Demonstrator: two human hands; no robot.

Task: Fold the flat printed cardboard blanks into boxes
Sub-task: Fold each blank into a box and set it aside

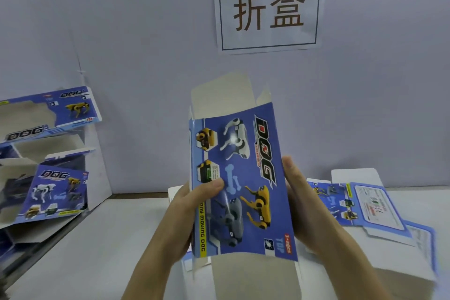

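- Printed box (239,178): held upright above the table (97,238), mid-frame, end flaps open
- Left hand (186,209): grips the left edge, thumb on the printed face, fingers behind
- Right hand (304,202): clasps the right edge, thumb along it
- Flat blanks (365,204): lying on the table, right
- Folded boxes (56,190): stacked at left

Glossy printed cardboard blank (241,178) — matt grey inside.

The left hand (183,204) and right hand (304,204) are bare, nails short and plain, arms (151,258) uncovered to the frame's lower edge.
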